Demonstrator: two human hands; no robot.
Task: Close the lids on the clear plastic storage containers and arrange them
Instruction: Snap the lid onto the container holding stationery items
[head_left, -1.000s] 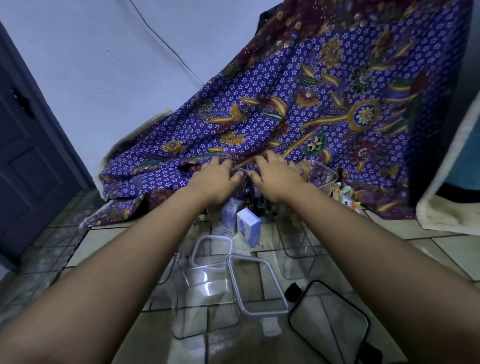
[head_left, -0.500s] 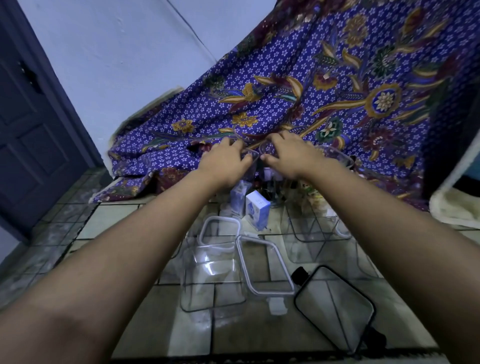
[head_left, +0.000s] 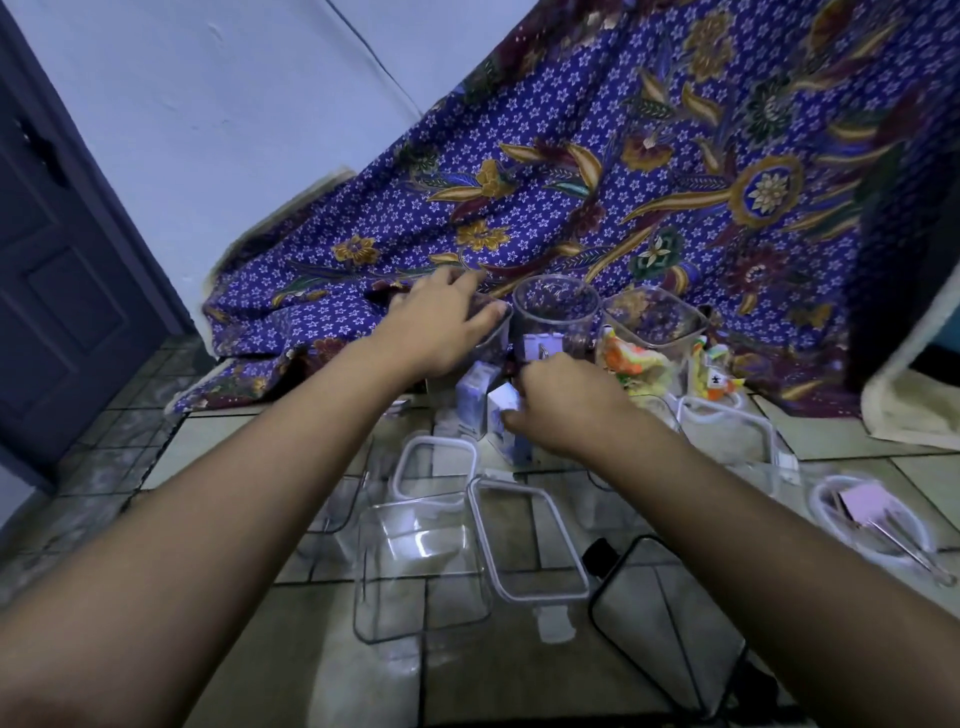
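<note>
**Most lids off, closing work barely begun**

The clear containers stand scattered over the tiled floor in front of a patterned cloth, and none of them is plainly closed.

Nearest the camera, an open square container has a white-rimmed lid lying askew at its right edge. A smaller lid lies just behind it, and a black-rimmed lid lies loose to the right. In the back row, a round jar and a square tub stand open against the cloth. A container on the right has a white rim on top, but I cannot tell whether that lid is pressed home. A round lid lies at the far right with a pink slip on it.

The left hand rests on a back-row container that is mostly hidden beneath it. Its fingers are spread and fairly straight, so the grip is loose. Whether a lid sits under the palm is not visible.

The right hand is knuckles up with its fingers curled against a small white box. I cannot tell whether its grip has hold of anything.

The job looks to be at an early stage. Nearly every lid has yet to be matched and pressed on, and the containers are not yet arranged.
</note>
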